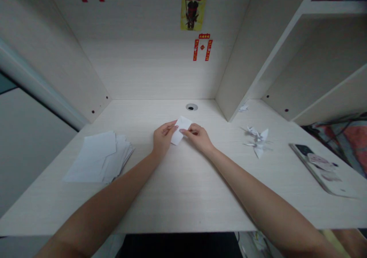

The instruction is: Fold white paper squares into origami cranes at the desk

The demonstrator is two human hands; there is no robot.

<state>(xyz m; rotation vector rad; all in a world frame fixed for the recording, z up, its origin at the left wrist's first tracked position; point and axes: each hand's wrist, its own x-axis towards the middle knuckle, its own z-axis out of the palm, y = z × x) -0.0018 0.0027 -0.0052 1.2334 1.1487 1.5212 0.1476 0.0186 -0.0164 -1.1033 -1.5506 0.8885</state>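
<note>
While the left hand (164,137) pinched one side of the paper (184,123), the right hand (200,138) (grip equally narrow) held the other.

A pale phone (322,169) lies near red-and-grey fabric (348,137).

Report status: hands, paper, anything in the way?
Left hand and right hand both pinching the small white paper. Stacked sheets to the left, folded paper shapes to the right, apart from the hands. Nothing visibly blocking.
</note>
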